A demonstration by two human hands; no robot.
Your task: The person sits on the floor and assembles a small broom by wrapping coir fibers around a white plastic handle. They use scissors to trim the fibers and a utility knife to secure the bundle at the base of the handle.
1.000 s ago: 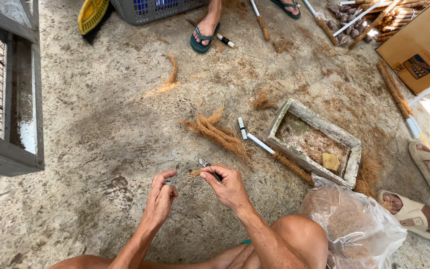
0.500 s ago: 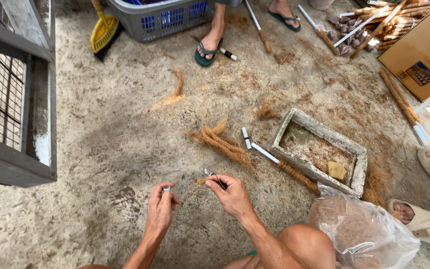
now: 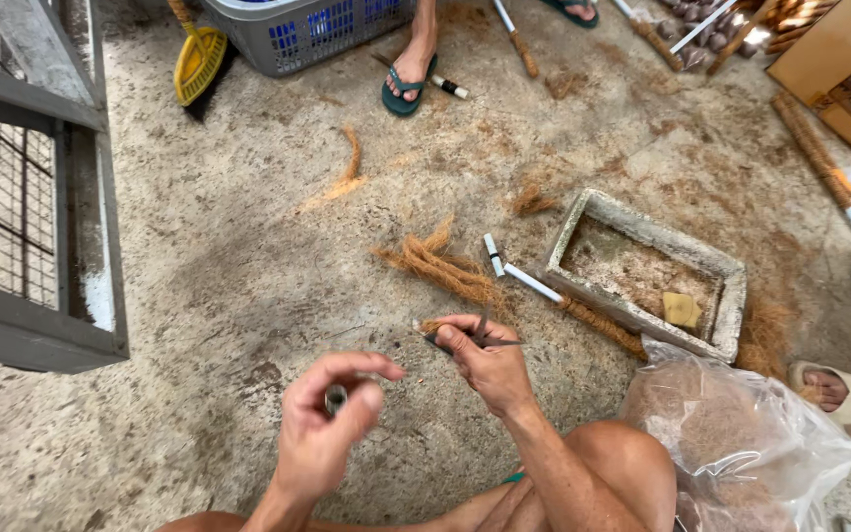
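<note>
My left hand [image 3: 325, 426] is raised over the concrete floor with its fingers curled around a small dark metal piece [image 3: 335, 399]. My right hand [image 3: 486, 363] pinches a thin dark stick [image 3: 480, 340] with a tuft of brown coir fibre at its left end. A loose bundle of coir fibre [image 3: 440, 262] lies on the floor just beyond my right hand. A fibre-wrapped stick with a white end [image 3: 568, 307] lies beside it.
A rectangular stone trough [image 3: 647, 274] with a yellow sponge sits to the right. A clear plastic bag of fibre [image 3: 731, 443] is by my knee. Another person's sandalled foot [image 3: 408, 74], a grey basket [image 3: 293, 34], a yellow dustpan [image 3: 197, 61] and a metal cage [image 3: 27, 197] lie around.
My left hand has lifted toward the camera and closed on the small metal piece. My right hand stays on the stick. The view has tilted down slightly.
</note>
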